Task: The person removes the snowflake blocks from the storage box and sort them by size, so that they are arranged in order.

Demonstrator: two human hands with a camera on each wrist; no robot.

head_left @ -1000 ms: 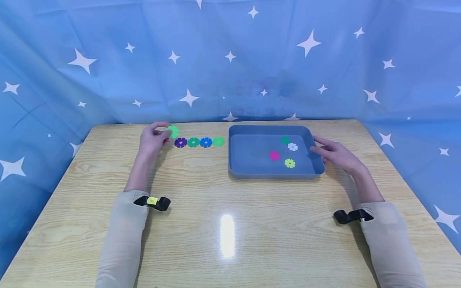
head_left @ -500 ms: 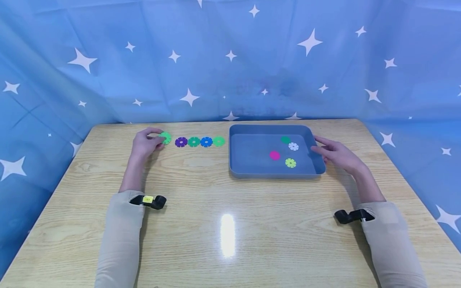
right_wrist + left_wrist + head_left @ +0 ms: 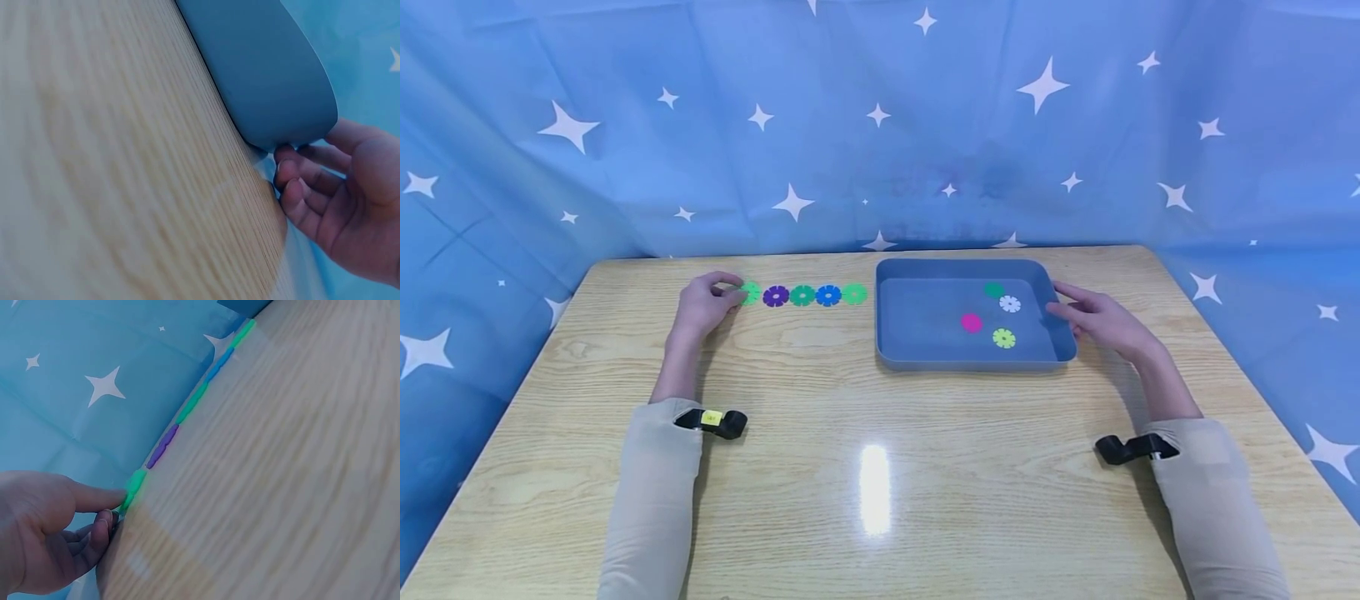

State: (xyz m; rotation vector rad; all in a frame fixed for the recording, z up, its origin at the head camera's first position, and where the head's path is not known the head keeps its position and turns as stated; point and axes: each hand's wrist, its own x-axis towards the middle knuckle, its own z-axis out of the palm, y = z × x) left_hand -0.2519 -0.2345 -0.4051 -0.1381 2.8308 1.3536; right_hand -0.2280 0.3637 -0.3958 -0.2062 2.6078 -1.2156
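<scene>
In the head view my left hand is at the left end of a row of notched plastic discs. Its thumb and fingers pinch a light green disc, partly hidden by the fingertips and low at the table surface. To its right lie a purple disc, a dark green disc, a blue disc and another light green disc. My right hand grips the right side of a blue-grey tray, thumb over the rim and fingers against the outer wall.
Inside the tray lie a magenta disc, a yellow-green disc, a white disc and a dark green disc. A blue star-patterned curtain hangs behind the wooden table.
My left hand first moved left and down with the light green disc from above the row, then brought it slightly lower, into line beside the purple disc. The right hand and tray stay put.
</scene>
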